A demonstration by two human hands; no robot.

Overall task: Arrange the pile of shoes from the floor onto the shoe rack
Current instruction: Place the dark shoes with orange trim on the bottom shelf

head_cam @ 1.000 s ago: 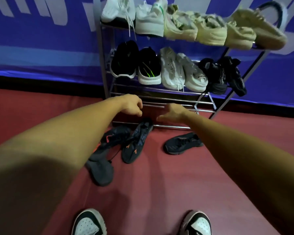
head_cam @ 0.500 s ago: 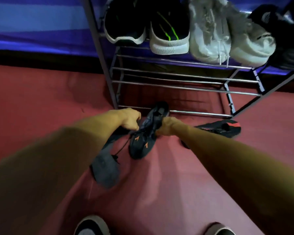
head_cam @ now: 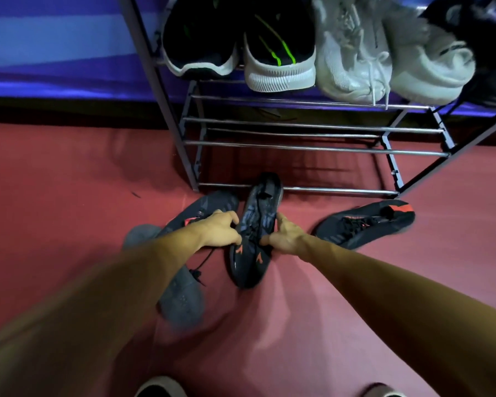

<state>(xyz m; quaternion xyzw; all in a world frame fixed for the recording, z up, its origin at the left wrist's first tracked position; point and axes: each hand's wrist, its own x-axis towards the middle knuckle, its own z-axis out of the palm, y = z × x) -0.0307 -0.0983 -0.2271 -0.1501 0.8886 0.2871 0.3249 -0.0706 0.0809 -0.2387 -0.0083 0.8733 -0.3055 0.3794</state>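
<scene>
At centre frame, on the floor [head_cam: 69,196] before the shoe rack [head_cam: 312,147], the left grip [head_cam: 222,232] and right grip [head_cam: 284,237] both clasp one dark shoe [head_cam: 252,262] by its sides; the shelf [head_cam: 269,100] at top is filled, while other shoes [head_cam: 364,224] lie beside it, seemingly yet to be racked

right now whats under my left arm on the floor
A black shoe with an orange mark and a grey shoe poke out; the arm covers their middles, so anything else there is hidden.
</scene>
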